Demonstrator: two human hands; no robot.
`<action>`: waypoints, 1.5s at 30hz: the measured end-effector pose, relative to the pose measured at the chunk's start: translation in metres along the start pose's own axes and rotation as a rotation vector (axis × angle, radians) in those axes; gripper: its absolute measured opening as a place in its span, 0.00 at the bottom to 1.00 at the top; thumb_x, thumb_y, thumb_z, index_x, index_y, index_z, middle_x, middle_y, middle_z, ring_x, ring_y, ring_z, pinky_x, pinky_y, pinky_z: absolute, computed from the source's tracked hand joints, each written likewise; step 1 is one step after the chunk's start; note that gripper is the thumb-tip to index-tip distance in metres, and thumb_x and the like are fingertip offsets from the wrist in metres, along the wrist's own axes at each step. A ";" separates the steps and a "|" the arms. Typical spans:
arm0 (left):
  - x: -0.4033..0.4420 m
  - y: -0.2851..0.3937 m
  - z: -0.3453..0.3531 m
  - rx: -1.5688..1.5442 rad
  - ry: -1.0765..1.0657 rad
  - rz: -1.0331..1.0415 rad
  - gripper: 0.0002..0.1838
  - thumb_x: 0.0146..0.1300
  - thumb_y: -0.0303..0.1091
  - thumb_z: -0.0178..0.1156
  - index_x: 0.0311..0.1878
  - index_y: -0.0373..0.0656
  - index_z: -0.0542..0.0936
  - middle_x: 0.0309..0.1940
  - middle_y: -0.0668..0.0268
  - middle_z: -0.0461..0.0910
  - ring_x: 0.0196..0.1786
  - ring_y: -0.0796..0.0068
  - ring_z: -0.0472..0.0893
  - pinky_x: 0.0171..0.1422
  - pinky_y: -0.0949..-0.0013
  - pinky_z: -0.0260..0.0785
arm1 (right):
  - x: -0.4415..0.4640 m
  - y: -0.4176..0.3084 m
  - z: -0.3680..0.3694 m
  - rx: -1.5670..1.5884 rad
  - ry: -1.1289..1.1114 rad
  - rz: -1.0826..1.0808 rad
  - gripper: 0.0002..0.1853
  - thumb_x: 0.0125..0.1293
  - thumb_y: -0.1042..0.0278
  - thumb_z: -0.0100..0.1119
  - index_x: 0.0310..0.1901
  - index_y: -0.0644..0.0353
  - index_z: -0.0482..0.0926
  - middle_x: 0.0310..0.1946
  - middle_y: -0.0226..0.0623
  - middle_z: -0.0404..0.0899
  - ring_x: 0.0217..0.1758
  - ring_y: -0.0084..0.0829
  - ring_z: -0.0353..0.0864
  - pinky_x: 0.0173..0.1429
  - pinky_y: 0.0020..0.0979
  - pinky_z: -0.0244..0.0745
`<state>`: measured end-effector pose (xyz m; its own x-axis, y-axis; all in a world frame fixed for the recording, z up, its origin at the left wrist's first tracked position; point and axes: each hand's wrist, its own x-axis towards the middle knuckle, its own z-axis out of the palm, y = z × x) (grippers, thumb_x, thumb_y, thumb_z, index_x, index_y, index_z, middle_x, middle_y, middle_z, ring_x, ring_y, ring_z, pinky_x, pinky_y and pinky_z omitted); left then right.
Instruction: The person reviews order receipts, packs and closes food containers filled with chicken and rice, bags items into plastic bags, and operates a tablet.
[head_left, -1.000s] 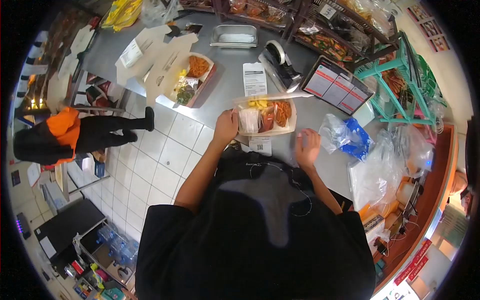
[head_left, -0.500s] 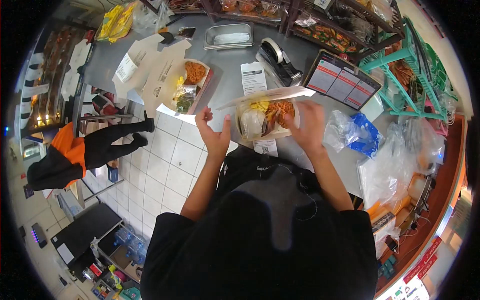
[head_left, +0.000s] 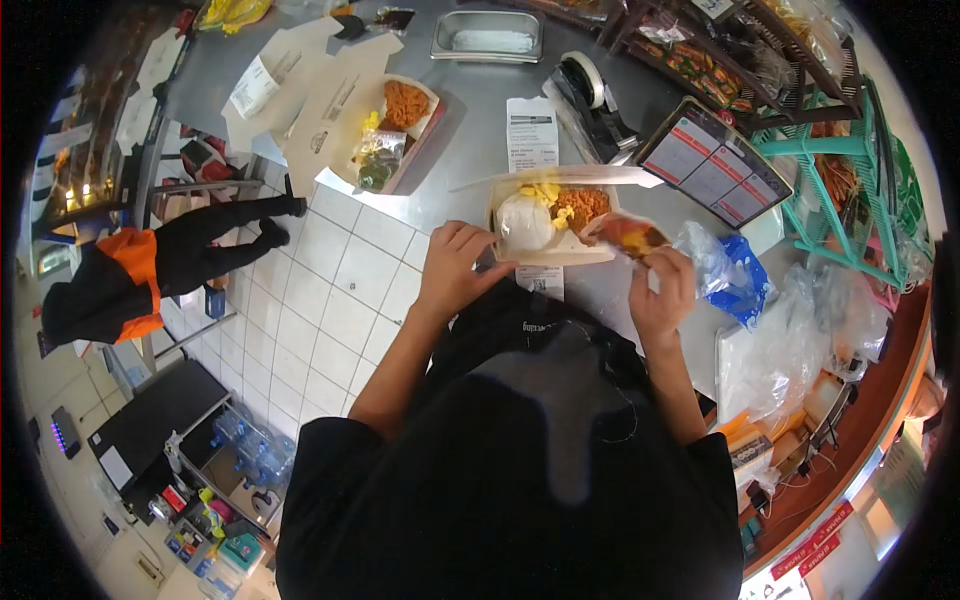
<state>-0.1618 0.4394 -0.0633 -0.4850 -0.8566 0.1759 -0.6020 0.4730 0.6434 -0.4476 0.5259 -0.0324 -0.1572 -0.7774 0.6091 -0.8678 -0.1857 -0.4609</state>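
Just in front of me an open cardboard meal box (head_left: 560, 255) holds a white rice mound (head_left: 524, 222), yellow bits that look like egg, and a crumbed fried piece (head_left: 583, 208). My right hand (head_left: 662, 295) pinches a dark red and orange sachet (head_left: 630, 236) above the box's right end. My left hand (head_left: 455, 265) lies at the box's left end, fingers apart, thumb by the near corner; whether it touches the card I cannot tell. A printed receipt (head_left: 532, 135) shows behind the box.
A second open meal box (head_left: 418, 150) with food stands to the left. Behind are a metal tray (head_left: 487, 38), a tape dispenser (head_left: 590, 105) and a menu board (head_left: 715, 160). Plastic bags (head_left: 800, 335) lie right, beside a teal rack (head_left: 835, 185). Another person (head_left: 150, 270) is far left.
My right hand has drawn back rightward from inside the box, now holding the sachet. My left hand has come right, to the box's left end. The view has shifted slightly.
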 end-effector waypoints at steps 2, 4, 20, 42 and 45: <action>0.004 0.011 0.004 0.171 -0.006 0.016 0.19 0.51 0.40 0.76 0.43 0.43 0.83 0.39 0.64 0.83 0.45 0.58 0.79 0.51 0.58 0.69 | 0.006 -0.005 0.003 -0.005 0.189 -0.009 0.13 0.50 0.82 0.67 0.38 0.58 0.81 0.42 0.39 0.80 0.40 0.40 0.81 0.42 0.36 0.78; 0.002 0.010 0.012 0.201 -0.031 -0.011 0.16 0.52 0.40 0.74 0.41 0.45 0.83 0.38 0.65 0.82 0.45 0.58 0.78 0.51 0.59 0.67 | 0.000 -0.004 0.011 -0.033 0.102 -0.028 0.12 0.52 0.82 0.67 0.39 0.59 0.81 0.43 0.40 0.80 0.41 0.41 0.81 0.44 0.38 0.78; 0.036 0.050 0.058 0.132 -0.171 0.393 0.17 0.52 0.33 0.71 0.48 0.47 0.83 0.55 0.69 0.79 0.64 0.61 0.73 0.68 0.51 0.63 | 0.016 0.003 0.005 -0.019 -0.112 0.232 0.14 0.62 0.79 0.59 0.50 0.63 0.82 0.50 0.45 0.79 0.54 0.46 0.76 0.59 0.43 0.70; 0.101 -0.021 0.002 -0.626 -0.312 -0.279 0.16 0.67 0.40 0.67 0.40 0.33 0.87 0.21 0.65 0.82 0.21 0.80 0.80 0.25 0.74 0.72 | 0.061 0.053 0.054 0.262 -0.531 0.278 0.12 0.66 0.69 0.68 0.43 0.70 0.83 0.31 0.41 0.81 0.29 0.27 0.79 0.36 0.30 0.73; 0.100 0.002 -0.003 -0.668 -0.404 -0.325 0.18 0.68 0.48 0.65 0.37 0.41 0.89 0.20 0.63 0.82 0.19 0.72 0.80 0.25 0.67 0.73 | 0.049 0.058 0.049 0.343 -0.376 0.263 0.12 0.65 0.67 0.69 0.36 0.70 0.83 0.27 0.38 0.79 0.28 0.28 0.74 0.34 0.33 0.70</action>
<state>-0.2095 0.3539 -0.0421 -0.6187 -0.7294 -0.2920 -0.3111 -0.1138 0.9435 -0.4824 0.4476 -0.0610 -0.1147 -0.9725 0.2028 -0.6098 -0.0922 -0.7872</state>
